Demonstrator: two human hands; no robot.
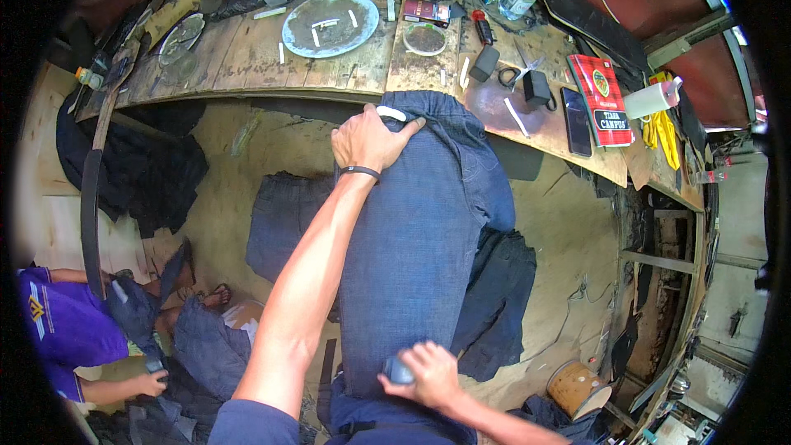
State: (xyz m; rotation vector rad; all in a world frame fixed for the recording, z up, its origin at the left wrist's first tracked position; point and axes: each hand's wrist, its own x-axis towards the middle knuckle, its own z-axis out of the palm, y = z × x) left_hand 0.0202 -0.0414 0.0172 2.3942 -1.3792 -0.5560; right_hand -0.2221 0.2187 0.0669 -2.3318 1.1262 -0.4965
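Observation:
A pair of dark blue jeans (pixel 408 222) stretches from the table's front edge down toward my lap. My left hand (pixel 371 144) is closed on the upper end, beside the elastic-looking waistband, its thumb and fingers gripping the denim. A small white piece (pixel 392 114) shows between thumb and forefinger; I cannot tell whether it is chalk. Low on the jeans, my right hand (pixel 428 375) is closed around a small grey-blue block (pixel 398 371), which is against or just over the cloth. That hand is blurred, and the block's kind is unclear.
The wooden table (pixel 239 58) carries a round plate (pixel 362 37) with white sticks, scissors (pixel 515 76), a phone (pixel 577 122), a red book (pixel 600 99) and bottles. Dark trousers (pixel 498 305) lie on the floor. A person in purple (pixel 74 317) handles denim at the left.

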